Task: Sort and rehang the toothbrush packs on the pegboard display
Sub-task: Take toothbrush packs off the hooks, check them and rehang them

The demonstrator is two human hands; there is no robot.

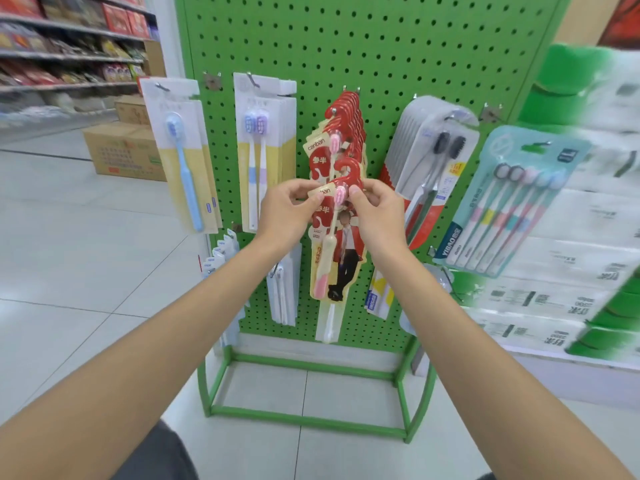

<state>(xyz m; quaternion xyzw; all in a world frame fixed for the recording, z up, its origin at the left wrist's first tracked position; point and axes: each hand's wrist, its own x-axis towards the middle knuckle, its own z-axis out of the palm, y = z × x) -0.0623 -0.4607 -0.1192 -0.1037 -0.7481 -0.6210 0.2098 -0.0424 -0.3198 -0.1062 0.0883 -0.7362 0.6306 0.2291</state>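
Red hung stack (349, 116) behind held pack (341, 258)

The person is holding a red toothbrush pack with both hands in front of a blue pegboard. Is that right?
Not quite. The pegboard is green, not blue, as the head view shows. The rest is right: the left hand and the right hand both pinch the red toothbrush pack near its top, in front of the board.
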